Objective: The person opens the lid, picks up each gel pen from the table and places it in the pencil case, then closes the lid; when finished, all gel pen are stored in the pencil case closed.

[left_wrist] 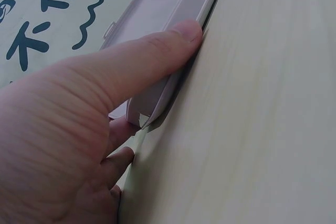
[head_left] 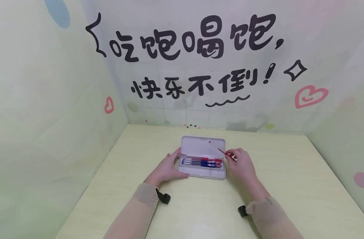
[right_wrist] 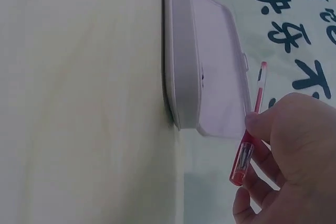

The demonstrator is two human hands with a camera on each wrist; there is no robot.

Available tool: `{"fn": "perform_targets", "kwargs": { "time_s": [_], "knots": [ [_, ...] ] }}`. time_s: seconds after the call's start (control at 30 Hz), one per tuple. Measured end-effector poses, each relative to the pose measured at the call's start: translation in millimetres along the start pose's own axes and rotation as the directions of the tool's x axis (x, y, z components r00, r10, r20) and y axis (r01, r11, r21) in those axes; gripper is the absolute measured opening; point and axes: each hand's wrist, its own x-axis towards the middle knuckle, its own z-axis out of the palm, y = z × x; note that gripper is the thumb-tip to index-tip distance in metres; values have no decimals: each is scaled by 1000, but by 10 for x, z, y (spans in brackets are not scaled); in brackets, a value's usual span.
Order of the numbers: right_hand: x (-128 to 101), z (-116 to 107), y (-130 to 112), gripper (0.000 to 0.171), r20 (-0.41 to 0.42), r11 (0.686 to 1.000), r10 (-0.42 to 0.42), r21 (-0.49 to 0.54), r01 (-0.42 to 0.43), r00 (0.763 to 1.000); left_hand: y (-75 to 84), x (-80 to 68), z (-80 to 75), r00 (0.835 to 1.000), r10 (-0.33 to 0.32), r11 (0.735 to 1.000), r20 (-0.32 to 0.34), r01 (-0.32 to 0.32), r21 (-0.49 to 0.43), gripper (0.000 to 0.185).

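The red pen (head_left: 220, 151) is up in the air just off the right end of the open pencil case (head_left: 203, 172), tip end poking back toward the raised lid (head_left: 202, 146), pinched btwn thumb and fingers of the right hand (head_left: 241, 163). Wrist cam shows it better: red pen (right_wrist: 248, 139) clear-bodied w/ red cap, thumb curled over the barrel, rest of the fingers tucked under. Case sits mid-table, tray already has a few pens (head_left: 202, 162) lying lengthwise, red and blue, plus a small side compartment that looks bare afaict. Left hand (head_left: 167, 168) is steadying the case at its left end, thumb (left_wrist: 157, 51) laid flat along the front edge, fingers relaxed and wrapped round the corner, so more bracing than grabbing. Imo the step in hand is the pen hovering by the case, either going in or just lifted out, can't tell which from this. If it's going in, next move needs the pen turned parallel w/ the others and lowered into the long slot w/o knocking the lid. Hard to make out: exact pen count in the tray, and the right hand's lower fingers, cut off at frame edge. Table (head_left: 289, 186) is pale wood, wall (head_left: 80, 83) has cartoon lettering.
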Motion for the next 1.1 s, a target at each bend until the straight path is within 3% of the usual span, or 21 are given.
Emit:
{"fn": "perform_targets", "kwargs": {
  "time_s": [0.17, 0.4, 0.77, 1.1],
  "knots": [
    [75, 131, -252, 17, 67, 988, -103, -106, 110, 992, -6, 0, 1, 1000, -12, 1000, 0, 12, 1, 142],
    [96, 299, -523, 11, 125, 957, -217, -169, 237, 968, 25, -13, -7, 1000, -15, 1000, 12, 15, -12, 141],
    [148, 439, -613, 13, 243, 935, -229, -215, 282, 943, 56, -24, -26, 1000, -17, 1000, 21, 17, -17, 141],
    [146, 450, -678, 13, 259, 928, -242, -219, 301, 935, 54, -29, -38, 1000, 4, 1000, 8, -3, -21, 140]
  ]
}}
